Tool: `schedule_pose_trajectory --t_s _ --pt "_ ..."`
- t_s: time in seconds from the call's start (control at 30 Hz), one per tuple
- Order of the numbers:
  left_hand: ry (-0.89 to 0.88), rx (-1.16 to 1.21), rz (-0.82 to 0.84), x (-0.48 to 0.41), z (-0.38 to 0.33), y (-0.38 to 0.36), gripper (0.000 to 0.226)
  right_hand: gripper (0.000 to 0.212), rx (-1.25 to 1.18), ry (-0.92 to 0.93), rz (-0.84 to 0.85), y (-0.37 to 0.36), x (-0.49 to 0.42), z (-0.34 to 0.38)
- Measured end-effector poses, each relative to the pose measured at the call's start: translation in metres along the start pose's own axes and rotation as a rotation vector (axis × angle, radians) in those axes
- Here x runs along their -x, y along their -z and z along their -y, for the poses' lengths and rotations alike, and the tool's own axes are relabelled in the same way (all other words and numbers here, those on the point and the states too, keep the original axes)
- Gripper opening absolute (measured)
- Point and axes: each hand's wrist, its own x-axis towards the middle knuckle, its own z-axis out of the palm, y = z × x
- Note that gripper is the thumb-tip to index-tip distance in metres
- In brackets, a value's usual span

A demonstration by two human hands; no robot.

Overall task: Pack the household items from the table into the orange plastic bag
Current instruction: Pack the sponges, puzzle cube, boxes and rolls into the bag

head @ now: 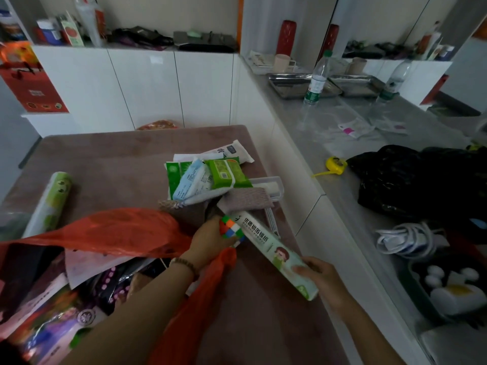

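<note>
left hand point(210, 239) sits about dead centre, fingers curled round a little colour cube point(232, 229) - cube sticks out toward 1 o'clock of the hand. a strip of the orange bag point(113, 233) runs out from under that same hand toward 7 o'clock; can't tell if it's pinched too.

right hand point(321, 280) is at about 4 o'clock from the left one, fingers wrapped round the near end of a long box point(274, 252) with a cartoon figure on it. the box lies tilted, its far end pointing to 11 o'clock and touching or just beside the cube.

the bag itself sprawls over the 8 o'clock part of the brownish surface point(118, 159), mouth open, with printed packets and dark stuff inside.

at 12 o'clock from the hands there's the unpacked pile - green pack point(228, 172), blue pack point(191, 183) leaning against it, a white packet point(232, 151) behind, a lint roller point(271, 187) in its case at 2 o'clock, and a folded cloth point(247, 200) overlapping the roller. a green-and-white roll point(52, 201) lies alone at 9 o'clock, just beside the bag's edge.
</note>
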Motion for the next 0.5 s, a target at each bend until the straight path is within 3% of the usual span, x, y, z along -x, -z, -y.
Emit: schedule_pose_trajectory --t_s 0.3,0.4,0.5 --pt "-0.11 0.421 -0.196 0.085 -0.031 0.101 0.026 0.041 -0.043 0.107 0.132 -0.012 0.08 0.07" --pt "-0.112 0.502 -0.234 0.121 -0.011 0.131 0.028 0.048 -0.04 0.145 0.144 -0.037 0.106 0.077" --pt "-0.084 0.431 -0.281 0.153 0.027 0.151 0.036 0.047 -0.048 0.174 0.136 -0.065 0.132 0.077"
